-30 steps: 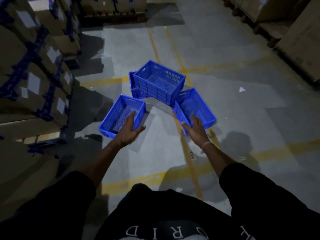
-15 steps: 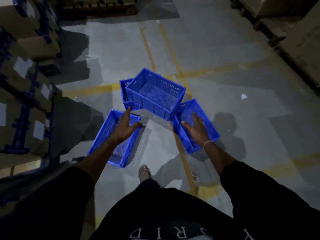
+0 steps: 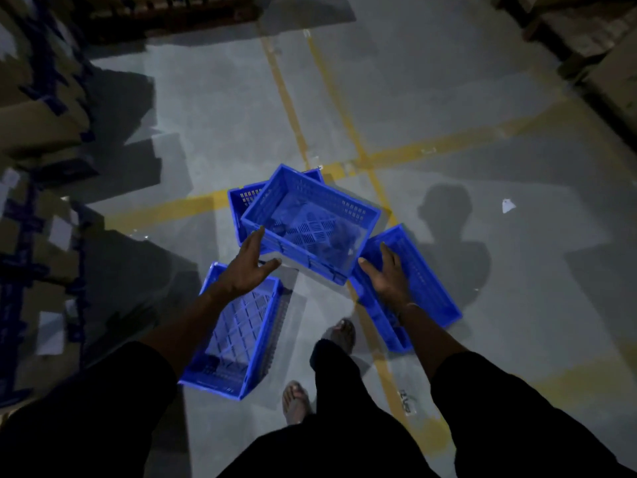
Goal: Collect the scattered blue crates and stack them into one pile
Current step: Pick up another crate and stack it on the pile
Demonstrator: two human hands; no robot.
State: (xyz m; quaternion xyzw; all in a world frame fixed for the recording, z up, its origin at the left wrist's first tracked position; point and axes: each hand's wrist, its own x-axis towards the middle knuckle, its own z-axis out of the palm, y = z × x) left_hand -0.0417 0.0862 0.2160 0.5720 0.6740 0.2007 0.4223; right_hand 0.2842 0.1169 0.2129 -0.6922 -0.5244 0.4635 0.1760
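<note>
While both arms reach down toward a cluster of blue crates, this is what the head view shows.

Setting: a dim warehouse floor (image 3: 220, 108) of grey concrete with yellow painted lines (image 3: 293, 108), cardboard boxes (image 3: 38, 108) stacked along the left.

Crates: four in all. The top crate (image 3: 310, 220) sits crooked over a lower crate (image 3: 241, 205), only partly nested. The left crate (image 3: 238, 336) lies on the floor near the person's feet; the right crate (image 3: 410, 288) lies on the floor, its far corner tucked beside the top crate.

Left hand (image 3: 246, 267): fingers spread and straight, holding nothing — fingertips right at the near left corner of the top crate; contact cannot be told.

Right hand (image 3: 384, 274): fingers straight, palm inward, grasping nothing, just beside the near right corner of the top crate and above the right crate.

Step in hand: by my reading, the hands are closing in on either side of the top crate, to square or lift it.

Progress: early — two crates loosely stacked, two not yet gathered.

Next move calls for: a firm hold on both side walls, then turning the crate until its rim lines up with the one beneath so it drops in level.
</note>
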